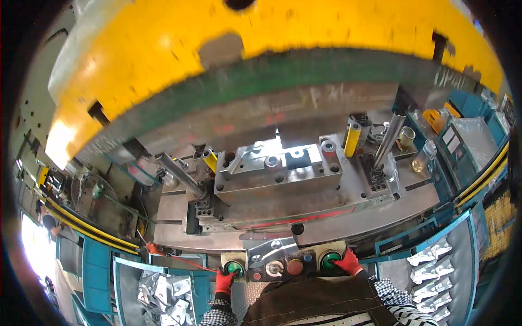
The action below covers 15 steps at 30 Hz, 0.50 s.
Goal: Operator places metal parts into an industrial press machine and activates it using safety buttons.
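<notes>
My left hand (224, 282), in a red glove, reaches up to a round green push button (234, 268) at the left end of a control panel. Its fingers are stretched out and touch the button's edge. At the panel's right end, my right hand (349, 263), also red-gloved, has its fingers extended over a second green push button (329, 260). Neither hand holds anything. Between them is a red mushroom button (294, 267), beside a round pale selector switch (274, 268). A bent silver sheet-metal part (276, 250) lies across the panel's far edge.
Ahead stands a press with a lower steel die (280, 182) between guide posts, shiny metal on its top. A large yellow press ram (304, 27) hangs above. Silver parts fill a left bin (166, 296); more lie stacked in a right bin (432, 271). A clear bottle (423, 157) stands far right.
</notes>
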Tool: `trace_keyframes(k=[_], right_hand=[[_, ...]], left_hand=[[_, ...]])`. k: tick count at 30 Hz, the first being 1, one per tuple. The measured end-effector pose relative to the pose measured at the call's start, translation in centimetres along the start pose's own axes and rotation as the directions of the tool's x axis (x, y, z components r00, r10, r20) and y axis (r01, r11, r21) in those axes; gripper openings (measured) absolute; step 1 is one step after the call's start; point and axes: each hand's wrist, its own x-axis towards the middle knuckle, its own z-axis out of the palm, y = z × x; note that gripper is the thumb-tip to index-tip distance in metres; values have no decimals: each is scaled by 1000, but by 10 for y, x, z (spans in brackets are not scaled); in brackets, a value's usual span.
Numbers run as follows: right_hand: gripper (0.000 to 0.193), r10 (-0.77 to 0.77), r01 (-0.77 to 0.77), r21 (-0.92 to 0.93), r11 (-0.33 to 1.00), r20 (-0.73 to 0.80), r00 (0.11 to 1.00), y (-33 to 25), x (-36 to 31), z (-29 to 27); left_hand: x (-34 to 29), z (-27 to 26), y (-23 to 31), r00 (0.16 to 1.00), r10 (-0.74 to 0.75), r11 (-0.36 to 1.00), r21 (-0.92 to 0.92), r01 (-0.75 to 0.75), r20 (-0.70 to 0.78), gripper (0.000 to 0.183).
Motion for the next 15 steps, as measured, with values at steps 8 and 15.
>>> trace_keyframes(k=[8,15], right_hand=[[111,42,-42,-91,995,-8,999,9,-1,6],[112,-13,13,13,1000,24,1000,-1,-1,1]], left_hand=[[-20,7,21,1000,20,989,-145,-19,3,79],[-9,-16,7,996,72,991,110,-76,44,75]])
